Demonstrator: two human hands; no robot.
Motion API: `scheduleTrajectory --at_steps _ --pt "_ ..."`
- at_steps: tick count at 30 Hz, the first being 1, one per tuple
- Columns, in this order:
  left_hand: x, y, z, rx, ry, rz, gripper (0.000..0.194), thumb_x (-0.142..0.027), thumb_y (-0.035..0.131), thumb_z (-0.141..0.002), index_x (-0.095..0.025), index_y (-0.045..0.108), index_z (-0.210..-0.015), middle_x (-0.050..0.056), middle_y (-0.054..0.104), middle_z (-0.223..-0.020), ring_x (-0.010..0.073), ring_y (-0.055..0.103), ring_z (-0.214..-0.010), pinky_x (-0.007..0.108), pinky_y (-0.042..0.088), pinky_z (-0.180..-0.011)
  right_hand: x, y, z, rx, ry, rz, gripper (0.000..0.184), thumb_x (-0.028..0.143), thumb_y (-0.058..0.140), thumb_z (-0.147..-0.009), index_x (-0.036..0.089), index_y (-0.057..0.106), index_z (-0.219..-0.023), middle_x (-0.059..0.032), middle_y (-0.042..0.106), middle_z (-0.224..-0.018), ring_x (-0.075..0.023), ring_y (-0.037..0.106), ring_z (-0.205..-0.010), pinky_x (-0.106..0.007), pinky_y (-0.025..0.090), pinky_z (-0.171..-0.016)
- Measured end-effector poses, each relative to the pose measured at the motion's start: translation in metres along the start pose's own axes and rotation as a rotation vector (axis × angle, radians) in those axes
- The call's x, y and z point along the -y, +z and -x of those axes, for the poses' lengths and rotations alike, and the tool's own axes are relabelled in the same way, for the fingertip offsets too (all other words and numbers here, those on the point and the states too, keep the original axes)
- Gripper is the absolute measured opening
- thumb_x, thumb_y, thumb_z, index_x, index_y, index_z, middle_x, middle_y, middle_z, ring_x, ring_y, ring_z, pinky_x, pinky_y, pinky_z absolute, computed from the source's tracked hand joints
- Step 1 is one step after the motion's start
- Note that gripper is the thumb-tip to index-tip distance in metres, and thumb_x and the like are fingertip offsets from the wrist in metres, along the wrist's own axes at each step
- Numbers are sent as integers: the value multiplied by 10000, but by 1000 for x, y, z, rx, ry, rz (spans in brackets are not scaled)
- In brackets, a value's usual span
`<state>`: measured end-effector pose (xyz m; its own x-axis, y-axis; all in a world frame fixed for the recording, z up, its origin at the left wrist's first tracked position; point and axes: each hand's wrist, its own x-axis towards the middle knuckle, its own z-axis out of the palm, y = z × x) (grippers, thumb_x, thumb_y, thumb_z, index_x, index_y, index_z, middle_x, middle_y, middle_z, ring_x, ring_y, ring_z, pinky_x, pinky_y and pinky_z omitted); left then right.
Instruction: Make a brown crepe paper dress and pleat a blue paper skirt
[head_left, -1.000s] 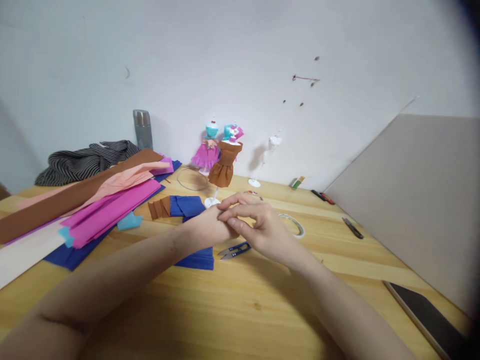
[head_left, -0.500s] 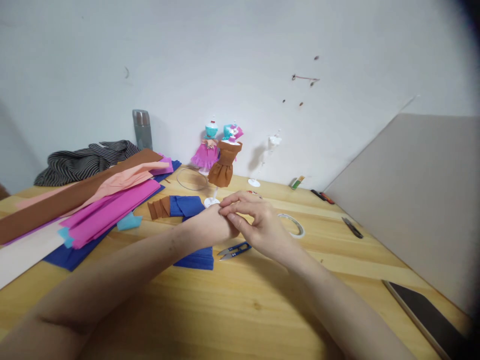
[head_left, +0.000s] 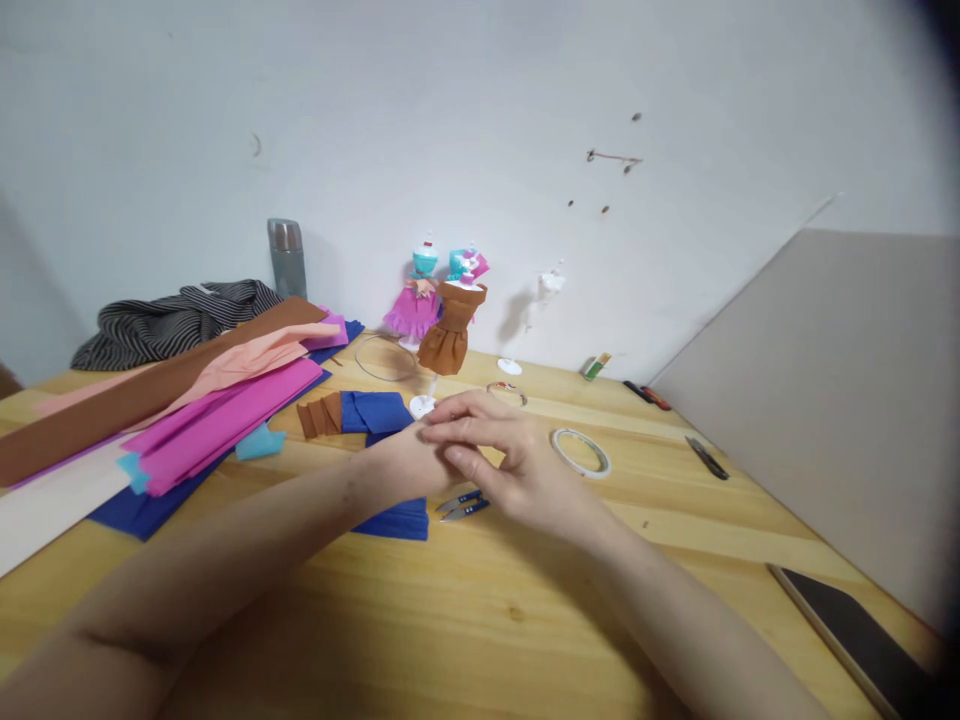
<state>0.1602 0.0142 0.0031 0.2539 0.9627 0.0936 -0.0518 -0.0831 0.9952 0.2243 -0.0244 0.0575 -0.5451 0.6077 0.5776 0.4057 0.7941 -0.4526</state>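
My left hand (head_left: 422, 455) is turned away over the table, its fingers hidden behind my right hand. My right hand (head_left: 517, 455) lies across the left one near the wrist, its fingers stretched out and touching the skin, with the thumb a little apart. I see nothing held in it. Below the hands lie blue-handled thread snips (head_left: 463, 505), partly covered, and a blue crepe piece (head_left: 394, 520). Just beyond stands a small dress form in a brown pleated dress (head_left: 448, 330). A white tape roll (head_left: 581, 453) rests to the right.
Coloured crepe sheets (head_left: 232, 425) and a striped cloth (head_left: 180, 325) cover the left side. A flask (head_left: 287, 258) and a doll form in a pink skirt (head_left: 412, 310) stand by the wall. A utility knife (head_left: 706, 458) and a phone-like dark slab (head_left: 847, 625) lie right.
My right hand has slid slightly left over the left wrist, covering more of the snips' handles. More of the tape roll and a small thin ring behind it now shows.
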Motion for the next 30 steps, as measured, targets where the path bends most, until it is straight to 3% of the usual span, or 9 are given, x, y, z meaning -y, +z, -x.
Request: scheduleTrajectory --at_steps 4,7,11,14,16,19,22,25,30 --pt "4 -37 30 -81 85 -61 171 -50 486 -703 -213 535 -721 16 448 -771 193 477 -1113 237 501 -778 6 8 2 58 -119 41 303 90 470 -834 160 644 -1073 -114 594 -1058 -192 544 -1016 -372 484 -866" --pt "4 -49 49 -115 84 -99 148 -83 510 -704 -220 551 -743 20 489 -798 211 500 -1078 273 523 -742 9 13 3 96 -186 119 302 96 449 -843 154 628 -1079 -122 584 -1077 -202 525 -1030 -386 481 -870" --pt "-1 -35 55 -217 92 -236 219 -96 471 -723 -200 609 -858 75 578 -911 278 514 -1061 419 541 -769 10 19 5 149 -226 325 281 83 441 -853 122 609 -1075 -131 607 -1058 -235 496 -1071 -401 465 -872" --pt "-4 -12 51 -539 148 -412 318 -93 368 -775 -155 636 -934 138 609 -1042 325 530 -1058 590 467 -875 8 22 6 200 -247 430 274 69 424 -858 91 587 -1078 -144 608 -1072 -254 479 -1102 -415 443 -899" --pt "-5 2 48 -743 190 -532 388 -65 310 -786 -131 635 -987 155 612 -1079 330 533 -1075 639 397 -937 7 23 6 212 -242 434 279 77 417 -867 89 573 -1098 -148 601 -1085 -249 479 -1099 -411 442 -904" --pt "-4 13 46 -882 208 -589 470 -17 227 -802 -139 620 -1029 133 626 -1023 288 538 -1106 570 454 -931 7 20 4 210 -204 362 289 101 415 -881 114 574 -1123 -135 595 -1087 -218 503 -1050 -379 467 -872" --pt "0 13 47 -881 179 -502 465 -46 200 -852 -182 618 -1003 90 618 -965 228 558 -1103 383 574 -827 7 14 2 229 -172 287 303 119 406 -894 133 587 -1136 -131 585 -1098 -201 527 -1020 -362 487 -840" --pt "3 11 48 -861 164 -351 443 -96 201 -890 -213 619 -980 56 611 -952 175 540 -1140 251 570 -825 8 10 2 220 -150 237 310 123 391 -900 148 606 -1122 -127 583 -1108 -195 536 -1025 -367 493 -841" --pt "6 18 46 -855 151 -256 460 -96 160 -898 -219 561 -1089 55 590 -1045 169 471 -1224 246 524 -898 8 14 3 169 -128 140 284 105 421 -884 144 636 -1066 -129 596 -1101 -184 545 -1026 -353 503 -853"
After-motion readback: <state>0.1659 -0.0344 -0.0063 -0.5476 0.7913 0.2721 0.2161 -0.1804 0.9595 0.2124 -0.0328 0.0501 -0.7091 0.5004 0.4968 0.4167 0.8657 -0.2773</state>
